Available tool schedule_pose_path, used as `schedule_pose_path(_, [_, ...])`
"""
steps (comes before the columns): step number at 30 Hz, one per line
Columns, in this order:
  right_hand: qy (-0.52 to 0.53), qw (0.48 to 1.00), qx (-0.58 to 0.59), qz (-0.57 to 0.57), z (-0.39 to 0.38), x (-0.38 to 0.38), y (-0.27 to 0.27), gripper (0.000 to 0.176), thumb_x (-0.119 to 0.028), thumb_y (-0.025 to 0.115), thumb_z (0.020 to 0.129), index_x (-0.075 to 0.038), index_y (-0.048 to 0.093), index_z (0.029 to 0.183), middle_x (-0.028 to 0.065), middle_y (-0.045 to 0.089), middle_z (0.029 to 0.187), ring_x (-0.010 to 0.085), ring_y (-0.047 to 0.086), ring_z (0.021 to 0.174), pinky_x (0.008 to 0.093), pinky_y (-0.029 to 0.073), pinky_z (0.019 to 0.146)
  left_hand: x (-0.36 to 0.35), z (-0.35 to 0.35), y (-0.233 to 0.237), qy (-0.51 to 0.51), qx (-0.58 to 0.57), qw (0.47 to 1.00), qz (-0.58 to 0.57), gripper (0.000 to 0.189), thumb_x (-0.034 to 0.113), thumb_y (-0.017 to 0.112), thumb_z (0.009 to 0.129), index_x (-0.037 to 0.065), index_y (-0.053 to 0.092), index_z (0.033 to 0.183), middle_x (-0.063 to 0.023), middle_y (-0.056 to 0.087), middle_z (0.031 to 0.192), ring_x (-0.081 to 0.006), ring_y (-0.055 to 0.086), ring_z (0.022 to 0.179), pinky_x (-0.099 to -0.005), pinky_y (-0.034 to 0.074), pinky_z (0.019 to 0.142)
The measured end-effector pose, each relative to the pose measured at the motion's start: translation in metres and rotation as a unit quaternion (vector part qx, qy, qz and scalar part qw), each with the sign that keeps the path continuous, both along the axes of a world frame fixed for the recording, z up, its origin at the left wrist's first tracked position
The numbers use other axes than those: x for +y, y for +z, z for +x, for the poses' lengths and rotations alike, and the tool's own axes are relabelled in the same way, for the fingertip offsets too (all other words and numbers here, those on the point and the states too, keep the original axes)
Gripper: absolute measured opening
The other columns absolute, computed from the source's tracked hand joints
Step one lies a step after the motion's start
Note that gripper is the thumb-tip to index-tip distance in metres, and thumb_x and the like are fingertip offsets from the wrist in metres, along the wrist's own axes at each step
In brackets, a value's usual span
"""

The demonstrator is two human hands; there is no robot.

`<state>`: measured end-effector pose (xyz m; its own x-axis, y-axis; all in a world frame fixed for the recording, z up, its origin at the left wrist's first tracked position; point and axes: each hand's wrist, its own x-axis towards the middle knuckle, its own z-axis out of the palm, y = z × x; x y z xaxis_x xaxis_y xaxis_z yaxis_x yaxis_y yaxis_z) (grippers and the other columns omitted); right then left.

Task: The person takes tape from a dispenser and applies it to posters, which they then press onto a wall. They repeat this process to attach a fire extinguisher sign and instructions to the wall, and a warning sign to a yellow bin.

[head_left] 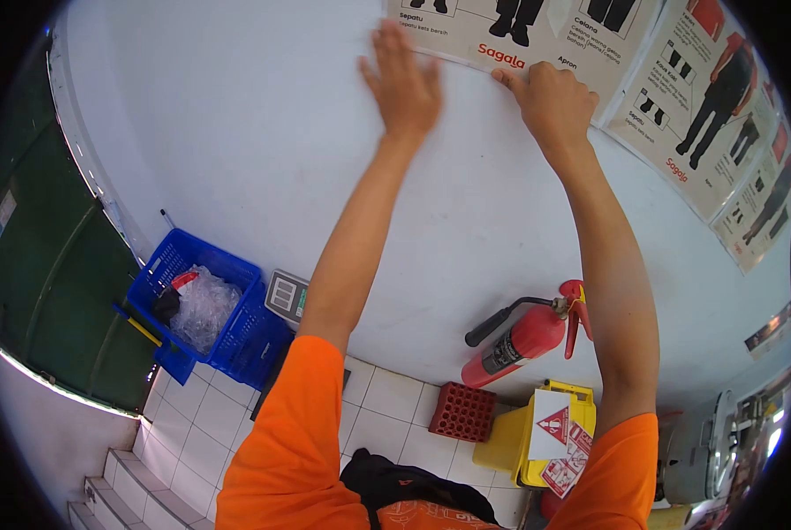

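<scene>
My left hand (pixel 401 84) is raised against the white wall with its fingers spread, a little blurred, beside the lower left corner of a poster (pixel 453 42) of clothing pictures and text. Over that poster's lower edge lies my right hand (pixel 554 104), its fingers curled and the thumb pointing left. The fingertips are hidden, so whether they grip anything does not show. To the right hangs a second poster (pixel 691 115) showing a standing figure and shoes.
Below left stand a blue crate (pixel 252 340) holding clear plastic and a digital scale (pixel 287 296). Under my right arm are a red fire extinguisher (pixel 526 340), a dark red crate (pixel 462 412) and a yellow bin (pixel 504 435). Steps (pixel 139 490) are at lower left.
</scene>
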<state>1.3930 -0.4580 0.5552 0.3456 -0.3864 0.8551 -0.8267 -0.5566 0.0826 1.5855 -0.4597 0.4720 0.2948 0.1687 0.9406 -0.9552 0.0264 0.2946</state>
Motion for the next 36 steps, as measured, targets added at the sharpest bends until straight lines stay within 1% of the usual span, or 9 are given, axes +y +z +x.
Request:
schedule_pose_path(1, [0.003,1.0,-0.005,-0.02,0.001,-0.002,-0.001,0.05,-0.055,0.072,0.077,-0.006,0.067,0.067,0.0102,0.065,0.063,0.0279,0.061,0.057,0.0466,0.038,0.063,0.003,-0.023,-0.008,-0.028,-0.027,0.996,0.08,0.074,0.043,0.041,0.099,-0.001,0.016,0.152,-0.0225,0.016,0.158,-0.0394,0.013,0.147,-0.0596,0.012,0.112])
schedule_pose_path(5, [0.015,1.0,-0.007,-0.016,-0.001,-0.001,-0.002,0.049,-0.055,0.073,0.076,-0.007,0.068,0.067,0.0097,0.065,0.062,0.0276,0.061,0.057,0.0467,0.038,0.062,0.003,-0.06,-0.044,-0.062,-0.092,0.984,0.142,0.077,0.046,0.046,0.096,0.002,0.019,0.153,-0.0193,0.018,0.159,-0.0369,0.017,0.147,-0.0603,0.01,0.112])
schedule_pose_path(8, [0.014,1.0,-0.012,0.0,-0.001,-0.002,-0.001,0.047,-0.054,0.073,0.076,-0.008,0.069,0.069,0.0094,0.065,0.061,0.0273,0.061,0.057,0.0469,0.038,0.062,0.015,-0.042,-0.045,-0.022,-0.167,0.97,0.178,0.073,0.048,0.05,0.093,0.011,0.027,0.152,-0.0066,0.026,0.159,-0.0289,0.026,0.145,-0.06,0.011,0.112])
schedule_pose_path(14, [0.022,0.999,-0.028,-0.005,-0.002,-0.001,0.001,0.047,-0.053,0.075,0.075,-0.007,0.069,0.069,0.0092,0.064,0.06,0.0265,0.061,0.056,0.0456,0.037,0.065,0.04,0.028,-0.028,0.023,-0.158,0.974,0.163,0.067,0.041,0.048,0.093,0.012,0.03,0.151,-0.0056,0.032,0.156,-0.0251,0.03,0.143,-0.0587,0.011,0.113])
schedule_pose_path(21, [0.048,0.998,-0.015,0.038,-0.011,-0.015,0.007,0.046,-0.051,0.074,0.077,-0.006,0.068,0.073,0.0094,0.065,0.062,0.0287,0.062,0.058,0.0453,0.039,0.066,0.034,0.018,-0.03,0.019,-0.127,0.983,0.134,0.066,0.038,0.048,0.092,0.014,0.031,0.151,-0.005,0.031,0.157,-0.024,0.028,0.144,-0.0616,0.013,0.112])
schedule_pose_path(28, [0.001,0.989,-0.037,0.14,-0.038,-0.007,0.009,0.043,-0.048,0.072,0.081,-0.005,0.07,0.078,0.0137,0.069,0.072,0.0301,0.067,0.072,0.0441,0.045,0.068,0.062,0.017,-0.024,0.066,-0.11,0.965,0.229,0.066,0.045,0.045,0.095,0.022,0.025,0.154,-0.0118,0.02,0.16,-0.0311,0.02,0.146,-0.0645,0.011,0.112])
schedule_pose_path(32, [0.004,0.99,-0.049,0.135,-0.071,-0.013,-0.018,0.045,-0.047,0.068,0.085,-0.003,0.069,0.076,0.0162,0.068,0.073,0.0344,0.066,0.074,0.047,0.046,0.066,0.072,0.01,-0.02,0.03,-0.091,0.961,0.259,0.068,0.045,0.048,0.095,0.023,0.023,0.154,-0.0147,0.015,0.16,-0.0321,0.015,0.148,-0.0659,0.013,0.111])
schedule_pose_path(35, [0.065,0.99,-0.055,0.112,-0.135,-0.011,-0.087,0.05,-0.044,0.062,0.09,0.001,0.061,0.069,0.0216,0.061,0.069,0.0392,0.06,0.066,0.0472,0.044,0.061,0.073,0.001,-0.021,0.025,-0.042,0.963,0.265,0.07,0.044,0.051,0.094,0.023,0.023,0.154,-0.0182,0.012,0.16,-0.0343,0.013,0.148,-0.0648,0.015,0.111])
schedule_pose_path(36, [0.088,0.983,-0.095,0.132,-0.163,0.007,-0.118,0.052,-0.042,0.06,0.092,0.002,0.055,0.065,0.0221,0.055,0.063,0.039,0.052,0.058,0.0458,0.041,0.058,0.071,-0.001,-0.022,0.022,-0.046,0.965,0.257,0.07,0.044,0.051,0.094,0.023,0.023,0.154,-0.0182,0.012,0.16,-0.0343,0.013,0.148,-0.0648,0.015,0.111])
